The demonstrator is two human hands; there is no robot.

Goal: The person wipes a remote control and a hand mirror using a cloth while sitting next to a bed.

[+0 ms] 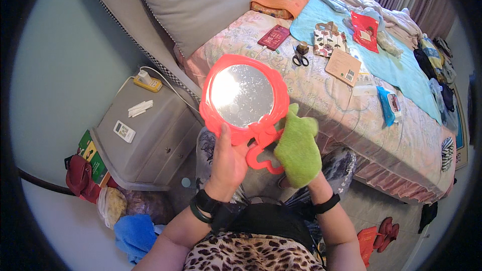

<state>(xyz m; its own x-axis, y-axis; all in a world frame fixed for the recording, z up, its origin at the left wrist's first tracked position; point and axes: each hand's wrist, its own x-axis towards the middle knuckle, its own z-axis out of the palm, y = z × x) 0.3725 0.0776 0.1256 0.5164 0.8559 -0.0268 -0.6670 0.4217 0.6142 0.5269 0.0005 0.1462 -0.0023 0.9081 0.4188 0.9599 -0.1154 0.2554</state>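
My left hand (228,162) grips the lower left of a red plastic-framed mirror (243,96), its thumb on the frame. The round glass faces up, shows a bright glare and looks speckled. A curved red handle hangs at the lower right of the frame. My right hand (301,150) is inside a green cloth mitt (299,146), close against the frame's right edge and the handle. The fingers under the cloth are hidden, so I cannot tell how they are bent.
A bed with a floral sheet (324,101) holds scissors (300,59), a red phone-like item (274,37), a cardboard-coloured booklet (343,67) and a blue wipes pack (389,106). On the left, a grey nightstand (150,135) carries a white remote (124,131) and a yellow power strip (148,81).
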